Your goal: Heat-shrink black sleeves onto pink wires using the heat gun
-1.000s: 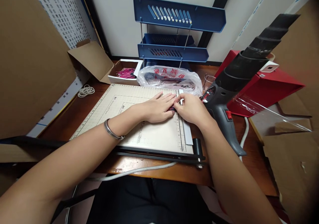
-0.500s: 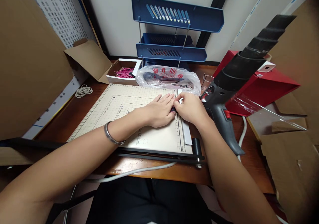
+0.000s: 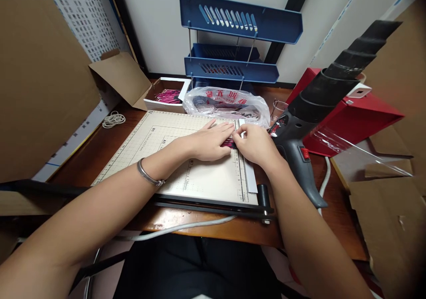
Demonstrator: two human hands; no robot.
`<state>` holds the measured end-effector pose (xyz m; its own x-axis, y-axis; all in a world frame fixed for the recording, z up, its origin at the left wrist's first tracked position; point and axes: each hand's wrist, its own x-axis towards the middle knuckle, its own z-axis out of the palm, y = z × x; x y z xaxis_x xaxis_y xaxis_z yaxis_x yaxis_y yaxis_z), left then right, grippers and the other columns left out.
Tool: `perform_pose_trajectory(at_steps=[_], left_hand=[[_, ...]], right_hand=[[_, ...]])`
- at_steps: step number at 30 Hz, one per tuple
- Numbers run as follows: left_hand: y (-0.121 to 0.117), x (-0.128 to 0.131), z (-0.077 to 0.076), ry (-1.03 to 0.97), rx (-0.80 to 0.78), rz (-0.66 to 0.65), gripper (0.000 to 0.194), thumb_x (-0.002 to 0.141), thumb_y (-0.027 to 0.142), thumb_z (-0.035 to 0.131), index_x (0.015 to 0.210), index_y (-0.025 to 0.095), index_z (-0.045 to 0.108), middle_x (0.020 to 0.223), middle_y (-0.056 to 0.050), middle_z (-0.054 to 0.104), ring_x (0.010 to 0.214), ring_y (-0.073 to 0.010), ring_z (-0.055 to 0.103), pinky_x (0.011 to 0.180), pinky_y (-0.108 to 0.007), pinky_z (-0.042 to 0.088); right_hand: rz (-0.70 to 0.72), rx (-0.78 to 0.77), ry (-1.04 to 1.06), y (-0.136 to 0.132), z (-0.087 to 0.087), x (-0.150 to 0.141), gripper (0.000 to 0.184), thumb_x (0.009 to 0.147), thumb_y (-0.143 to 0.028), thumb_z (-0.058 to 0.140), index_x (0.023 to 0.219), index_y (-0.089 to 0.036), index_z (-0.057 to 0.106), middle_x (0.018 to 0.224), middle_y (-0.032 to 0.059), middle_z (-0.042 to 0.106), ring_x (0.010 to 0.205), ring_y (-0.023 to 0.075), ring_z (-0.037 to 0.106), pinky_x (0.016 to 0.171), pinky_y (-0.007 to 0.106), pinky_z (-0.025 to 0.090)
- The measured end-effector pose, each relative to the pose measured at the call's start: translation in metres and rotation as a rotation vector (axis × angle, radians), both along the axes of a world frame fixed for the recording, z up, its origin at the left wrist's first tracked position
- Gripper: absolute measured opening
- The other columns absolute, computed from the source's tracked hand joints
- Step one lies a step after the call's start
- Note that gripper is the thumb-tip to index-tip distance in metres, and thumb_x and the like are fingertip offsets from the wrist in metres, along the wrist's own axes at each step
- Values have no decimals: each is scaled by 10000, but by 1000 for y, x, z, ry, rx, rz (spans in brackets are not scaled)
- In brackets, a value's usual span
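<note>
My left hand [image 3: 213, 142] lies flat on the cream gridded board of a paper cutter [image 3: 156, 143], fingers stretched out toward the right-hand ruler edge. Under and beside its fingers shows a bunch of thin pink and black wires [image 3: 229, 143]. At the ends of those wires, my right hand [image 3: 254, 144] is closed, thumb and forefinger pinched together beside the white strip [image 3: 250, 177] along the cutter's edge. What sits between the fingertips is mostly hidden, though the wires run right up to them. The cutter's dark lever arm [image 3: 199, 203] runs along the near side.
A heat gun [image 3: 299, 143] with a black stepped nozzle stands close to my right forearm. Behind the cutter are a box of pink wires [image 3: 168, 96], a plastic bag [image 3: 226, 104] and a blue tiered rack [image 3: 239, 19]. A white cable [image 3: 179, 226] crosses the front edge.
My left hand has shifted slightly up and its thumb has moved away from the bunch, so more of the pink wires show. My right hand stays pinched in about the same spot.
</note>
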<state>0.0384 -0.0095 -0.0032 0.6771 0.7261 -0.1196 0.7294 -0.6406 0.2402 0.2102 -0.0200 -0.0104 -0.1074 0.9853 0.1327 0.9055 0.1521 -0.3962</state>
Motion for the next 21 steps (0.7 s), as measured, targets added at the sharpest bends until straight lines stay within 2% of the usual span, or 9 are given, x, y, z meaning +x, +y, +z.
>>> perform_pose_trajectory(at_steps=[10,21], left_hand=[[-1,5,-6,91,-68,24,757,1006,380,257,1673,64,86,1748,-158,45,1631,-243,7,1317,-506,-5],[-4,7,-10,84,-12,34,745,1036,434,200,1664,41,116,1738,-183,94,1628,-270,48,1319,-505,37]], right_hand=[[-4,-1,12,-2,4,0,258,886,-326,508,915,-236,748,905,98,773,842,268,673,741,347,430],[14,-5,19,-2,2,-2,278,894,-336,515,911,-230,771,911,101,773,867,261,680,773,338,462]])
